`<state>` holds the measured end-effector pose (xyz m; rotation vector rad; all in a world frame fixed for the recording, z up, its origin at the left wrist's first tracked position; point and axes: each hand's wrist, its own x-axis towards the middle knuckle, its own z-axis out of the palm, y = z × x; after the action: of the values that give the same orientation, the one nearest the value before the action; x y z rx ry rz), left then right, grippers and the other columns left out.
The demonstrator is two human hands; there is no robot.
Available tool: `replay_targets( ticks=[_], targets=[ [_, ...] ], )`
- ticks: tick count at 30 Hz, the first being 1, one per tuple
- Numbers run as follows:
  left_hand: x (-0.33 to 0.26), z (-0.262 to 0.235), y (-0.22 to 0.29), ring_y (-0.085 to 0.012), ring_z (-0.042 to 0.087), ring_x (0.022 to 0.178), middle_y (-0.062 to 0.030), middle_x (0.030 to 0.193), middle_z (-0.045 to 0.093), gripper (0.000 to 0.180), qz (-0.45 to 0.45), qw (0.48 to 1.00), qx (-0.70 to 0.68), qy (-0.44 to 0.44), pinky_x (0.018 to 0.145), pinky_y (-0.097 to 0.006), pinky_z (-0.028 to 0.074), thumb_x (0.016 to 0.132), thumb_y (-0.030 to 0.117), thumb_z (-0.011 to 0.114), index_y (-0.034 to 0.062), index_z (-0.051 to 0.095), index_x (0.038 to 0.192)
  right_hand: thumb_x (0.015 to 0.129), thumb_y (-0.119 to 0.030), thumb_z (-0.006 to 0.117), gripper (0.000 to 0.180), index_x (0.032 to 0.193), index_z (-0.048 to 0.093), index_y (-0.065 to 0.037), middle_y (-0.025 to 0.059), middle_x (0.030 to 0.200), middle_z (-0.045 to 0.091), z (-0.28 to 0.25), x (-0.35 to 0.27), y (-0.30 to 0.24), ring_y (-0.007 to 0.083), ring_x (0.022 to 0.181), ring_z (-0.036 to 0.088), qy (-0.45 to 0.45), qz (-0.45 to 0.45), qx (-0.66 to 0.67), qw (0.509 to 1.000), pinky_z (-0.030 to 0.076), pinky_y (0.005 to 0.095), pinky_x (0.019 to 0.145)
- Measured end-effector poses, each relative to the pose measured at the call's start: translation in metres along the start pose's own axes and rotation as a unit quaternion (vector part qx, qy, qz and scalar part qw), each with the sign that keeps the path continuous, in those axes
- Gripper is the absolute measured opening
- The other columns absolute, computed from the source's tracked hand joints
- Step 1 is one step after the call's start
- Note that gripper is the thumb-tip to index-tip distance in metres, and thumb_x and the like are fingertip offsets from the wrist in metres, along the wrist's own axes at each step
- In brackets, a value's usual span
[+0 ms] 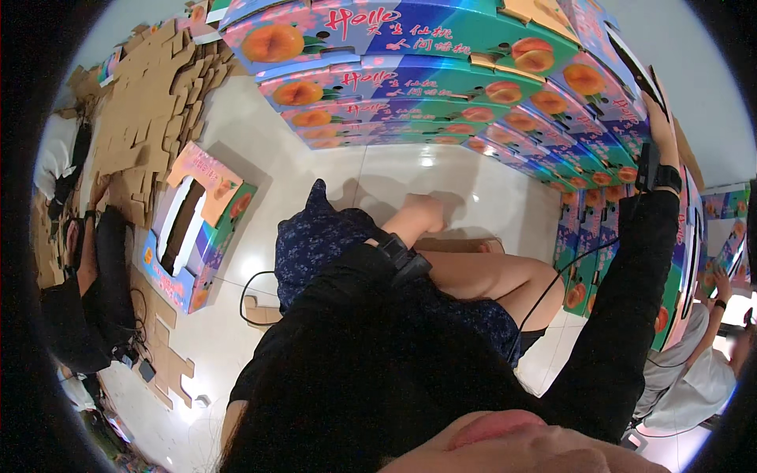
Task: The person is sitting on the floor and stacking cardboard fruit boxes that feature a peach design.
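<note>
My right hand (661, 120) reaches up to the far right, its fingers curled over the edge of a printed peach carton (601, 83) at the top of a stack. Part of the fingers is hidden by the carton's edge. Low over the floor, in front of my bent knee, hangs my left hand (426, 211). Its fingers look curled in, with nothing visible in them. A row of stacked peach cartons (426, 39) in blue, green and pink rises ahead of me and bends round to the right.
A single peach carton (214, 264) with a slotted top stands on the tiled floor at left. Beyond it lie piled brown cardboard pieces (138, 118), with a person in black (106, 292) beside them. Another person (686, 370) sits at right. A cable (568, 272) trails near my knee.
</note>
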<state>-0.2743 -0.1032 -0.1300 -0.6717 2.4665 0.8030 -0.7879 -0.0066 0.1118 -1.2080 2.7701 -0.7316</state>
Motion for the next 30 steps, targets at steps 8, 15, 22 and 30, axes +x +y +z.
replay_targets(
  ticks=[8, 15, 22, 30],
  targets=[
    [-0.019, -0.017, -0.012, -0.0304, 0.064, 0.096, -0.0147, 0.102, 0.067, 0.044, 0.02, 0.998, 0.0, 0.053, 0.083, -0.04, 0.049, 0.078, 0.043, 0.058, 0.0063, 0.069, 0.1, 0.096, -0.036, 0.042, 0.05, 0.13, 0.051, -0.001, 0.0104, 0.132, 0.053, 0.005, 0.002, -0.01, 0.0201, 0.124, 0.047, -0.014, -0.014, 0.018, 1.0, 0.032, 0.0312, 0.105],
    [-0.129, -0.072, -0.098, -0.0242, 0.058, 0.069, -0.014, 0.072, 0.06, 0.041, 0.053, 0.937, -0.247, 0.242, 0.065, -0.037, 0.047, 0.087, 0.043, 0.058, 0.0027, 0.061, 0.08, 0.091, -0.053, 0.03, 0.059, 0.139, 0.042, -0.021, 0.016, 0.14, 0.043, -0.015, 0.033, 0.048, 0.032, 0.131, 0.037, -0.038, -0.028, -0.137, 0.989, 0.023, 0.0391, 0.109],
    [-0.226, 0.019, -0.305, -0.0325, 0.058, 0.103, -0.0192, 0.114, 0.058, 0.073, -0.443, 0.658, -0.04, 0.607, 0.087, -0.047, 0.046, 0.077, 0.065, 0.059, 0.0029, 0.056, 0.117, 0.09, -0.058, 0.031, 0.063, 0.142, 0.037, -0.023, 0.0161, 0.147, 0.033, 0.011, -0.061, -0.103, 0.0353, 0.137, 0.027, 0.035, 0.053, -0.313, 0.948, 0.019, 0.0513, 0.11],
    [-0.274, 0.087, -0.355, -0.0384, 0.018, 0.139, -0.02, 0.15, 0.023, 0.114, -0.449, 0.832, 0.019, 0.326, 0.107, -0.062, 0.014, 0.059, 0.068, 0.071, 0.0136, 0.023, 0.147, 0.08, -0.031, 0.059, 0.058, 0.135, 0.046, -0.018, 0.0163, 0.143, 0.038, 0.019, -0.163, -0.121, 0.0379, 0.131, 0.034, 0.422, -0.199, -0.331, 0.82, 0.027, 0.0552, 0.105]
  ],
)
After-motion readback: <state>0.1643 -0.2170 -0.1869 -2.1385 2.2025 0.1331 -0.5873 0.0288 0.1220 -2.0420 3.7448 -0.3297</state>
